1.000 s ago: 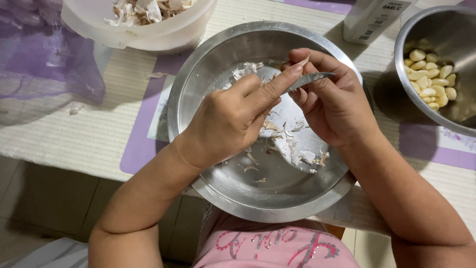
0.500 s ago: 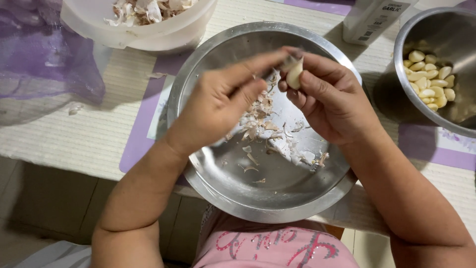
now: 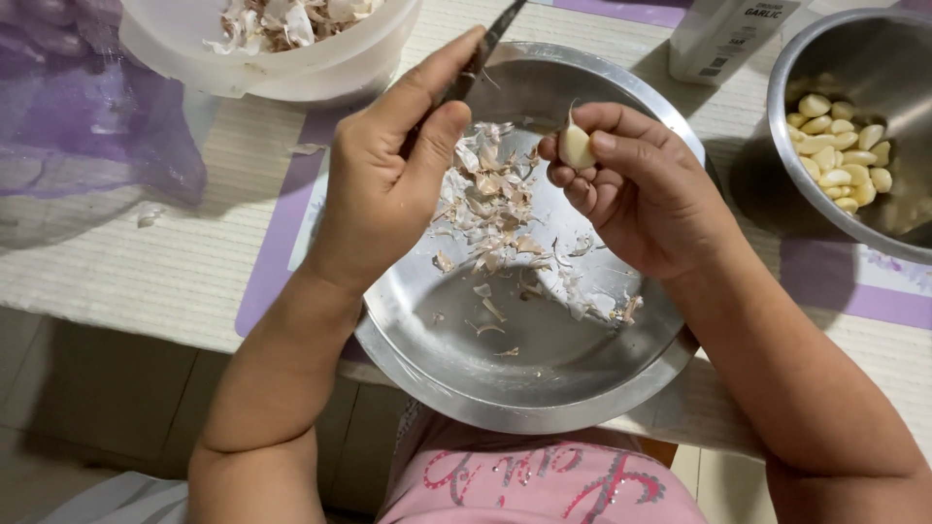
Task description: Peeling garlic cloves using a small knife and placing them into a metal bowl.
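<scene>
- The right hand (image 3: 646,194) pinches a single garlic clove (image 3: 576,147) between thumb and fingertips, held above the far part of the wide steel plate (image 3: 544,388); the other fingers curl loosely beneath it.
- The left hand (image 3: 393,184) is closed round a small knife (image 3: 482,53), thumb and forefinger laid along it, the blade pointing away toward the white plastic bowl of skins (image 3: 272,49).
- The clove looks light, small and firm; a pale, smooth surface of this kind is likely slippery once bare, so a grip across its broad sides, near the blunt root end, seems the safest hold; the pointed tip stands up and free.
- Papery peelings (image 3: 490,204) lie scattered in the plate under both hands; they look brittle and nearly weightless.
- A steel bowl of peeled cloves (image 3: 845,155) stands well apart to the right; a white carton (image 3: 723,34) sits just beyond the plate; a purple mesh bag (image 3: 87,126) lies to the left on the woven mat (image 3: 175,272).
</scene>
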